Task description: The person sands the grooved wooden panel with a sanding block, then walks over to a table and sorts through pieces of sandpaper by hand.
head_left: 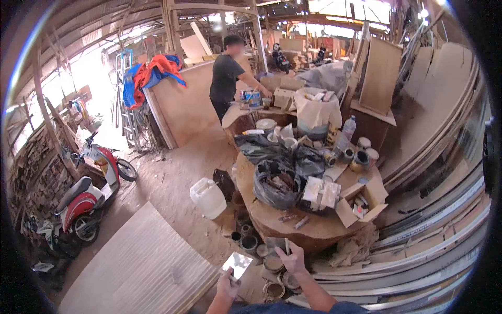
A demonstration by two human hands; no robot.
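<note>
Wooden slab table (314, 229), 1 to 5 o'clock, is crowded; a sleeve or elbow catching its near side could shove stuff off. Ribbed pale panel (130, 256) at 7-8 o'clock: lies close to the left hand, so a wide swing could scuff it with a hard edge. Open carton (345, 213) at 4 o'clock sits by the table rim, flaps out; a snag there could tip it and spill its contents. Open cans (273, 262) at 5-6 o'clock, under and beside the hands: anything dropped could land in one, or a low wrist could knock one over. Left hand (226, 287) at 6: mostly closed, pinching a shiny flat plate (238, 265) by its near end; loose pinch = slip. Right hand (296, 261) at 5: partly curled on a grey flat blade (277, 243); full grip can't be told. Edges face each other, so crossing them risks a nick.
</note>
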